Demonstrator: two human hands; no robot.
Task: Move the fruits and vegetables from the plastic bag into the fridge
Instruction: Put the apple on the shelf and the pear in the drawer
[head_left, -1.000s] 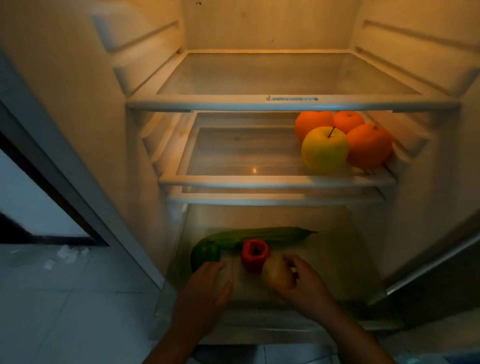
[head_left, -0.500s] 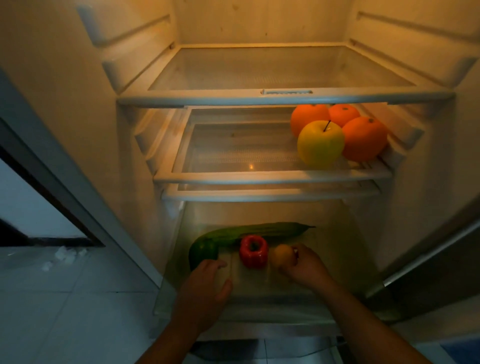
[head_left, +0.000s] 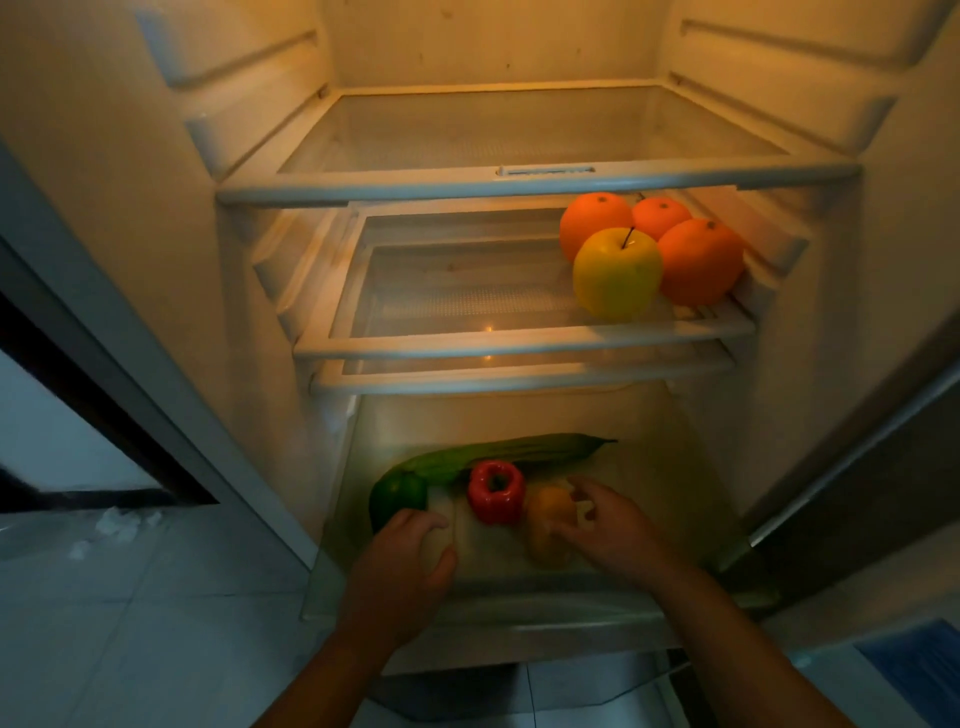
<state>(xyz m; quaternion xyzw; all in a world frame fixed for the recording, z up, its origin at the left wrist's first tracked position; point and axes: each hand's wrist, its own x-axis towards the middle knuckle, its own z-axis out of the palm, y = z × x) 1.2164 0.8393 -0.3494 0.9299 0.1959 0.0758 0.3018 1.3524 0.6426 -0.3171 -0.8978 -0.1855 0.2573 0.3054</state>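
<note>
Left hand (head_left: 400, 566): clenched round a pale thing (head_left: 435, 543) at the drawer (head_left: 519, 603) front.
Right hand (head_left: 615, 530): fingertips on the potato (head_left: 545, 525); gripping or released, cannot tell.
Potato: in the drawer, at the right hand's 9 o'clock; yellow-brown, oval.
Red pepper (head_left: 496, 491): touching the potato at its 10 o'clock.
Green pepper (head_left: 397, 493): at the left hand's 12 o'clock.
Cucumber (head_left: 519, 452): behind both peppers.

You'll find nothing readable here: no brand, number or sign on the fridge (head_left: 156, 260) walls. The one candidate is a small raised strip (head_left: 545, 170) at the middle of the top shelf's (head_left: 363, 188) front edge, and it is too blurred for any letters to be made out.
</note>
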